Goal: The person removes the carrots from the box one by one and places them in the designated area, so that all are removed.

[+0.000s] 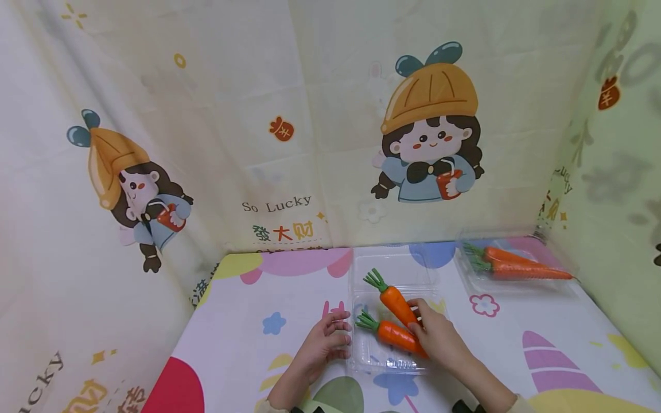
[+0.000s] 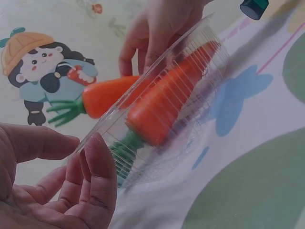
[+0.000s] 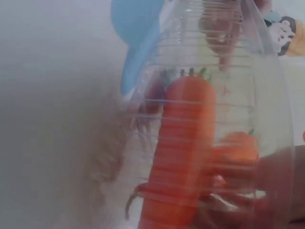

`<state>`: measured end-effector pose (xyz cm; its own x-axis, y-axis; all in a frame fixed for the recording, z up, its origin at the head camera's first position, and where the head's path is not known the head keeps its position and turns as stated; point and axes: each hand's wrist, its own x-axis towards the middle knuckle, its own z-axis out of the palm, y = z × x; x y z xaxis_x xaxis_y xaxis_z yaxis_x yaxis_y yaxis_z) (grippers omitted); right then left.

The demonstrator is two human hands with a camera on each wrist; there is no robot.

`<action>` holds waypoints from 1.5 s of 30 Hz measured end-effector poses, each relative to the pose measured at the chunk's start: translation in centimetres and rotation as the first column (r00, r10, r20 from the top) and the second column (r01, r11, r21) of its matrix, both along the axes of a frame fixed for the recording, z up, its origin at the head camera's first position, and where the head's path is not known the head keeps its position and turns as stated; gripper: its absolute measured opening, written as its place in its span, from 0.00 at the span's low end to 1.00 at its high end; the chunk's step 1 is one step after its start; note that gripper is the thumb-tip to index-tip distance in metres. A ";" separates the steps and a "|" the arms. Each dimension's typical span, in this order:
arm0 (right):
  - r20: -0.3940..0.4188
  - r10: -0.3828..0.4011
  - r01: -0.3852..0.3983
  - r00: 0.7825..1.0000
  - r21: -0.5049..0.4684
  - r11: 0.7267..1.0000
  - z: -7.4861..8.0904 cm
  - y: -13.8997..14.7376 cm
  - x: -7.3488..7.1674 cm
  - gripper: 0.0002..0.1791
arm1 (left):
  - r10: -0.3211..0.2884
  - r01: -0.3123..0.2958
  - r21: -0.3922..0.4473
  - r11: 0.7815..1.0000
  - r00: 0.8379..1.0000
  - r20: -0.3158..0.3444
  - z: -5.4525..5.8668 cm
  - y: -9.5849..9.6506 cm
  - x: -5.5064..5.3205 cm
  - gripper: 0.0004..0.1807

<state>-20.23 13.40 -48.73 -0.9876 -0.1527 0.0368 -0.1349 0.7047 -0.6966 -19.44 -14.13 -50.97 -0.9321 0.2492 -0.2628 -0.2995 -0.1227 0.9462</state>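
Note:
A clear plastic clamshell box lies unfolded on the table, its lid laid back toward the wall. One orange carrot with a green top rests inside the base, slanting. My right hand holds another carrot near its narrow end, over the box, with the green top pointing up and left. At the box's left edge, my left hand pinches the rim between thumb and finger, as the left wrist view shows. The right wrist view is blurred and looks through the box wall at the carrot inside.
At the back right stands a second clear box holding two carrots. A patterned cloth covers the table. Printed curtains hang close behind and on both sides.

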 end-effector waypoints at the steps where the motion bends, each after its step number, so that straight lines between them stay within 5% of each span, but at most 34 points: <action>1: -0.007 -0.003 0.003 1.000 -0.015 1.000 0.1 0.1 0.0 0.24 | 0.000 0.000 0.001 1.000 1.000 -0.001 0.0 0.0 0.0 0.32; 10: -0.010 -0.040 0.039 0.999 -0.103 0.994 0.8 0.8 -0.3 0.26 | 0.000 0.000 0.008 1.000 1.000 -0.007 -0.4 0.0 0.0 0.32; 26: 0.119 -0.078 0.100 0.990 -0.188 0.977 1.5 1.6 -0.6 0.28 | -0.007 0.007 0.002 1.000 1.000 -0.002 -0.2 0.0 -0.1 0.32; 35: 0.213 -0.050 0.113 0.976 -0.291 0.950 1.4 2.3 -0.6 0.32 | -0.006 0.006 0.000 1.000 1.000 0.003 -0.2 0.1 0.0 0.33; 45: 0.302 -0.025 0.152 0.953 -0.404 0.902 1.4 3.2 -0.4 0.47 | -0.004 0.004 -0.003 1.000 1.000 0.008 0.0 0.0 0.1 0.32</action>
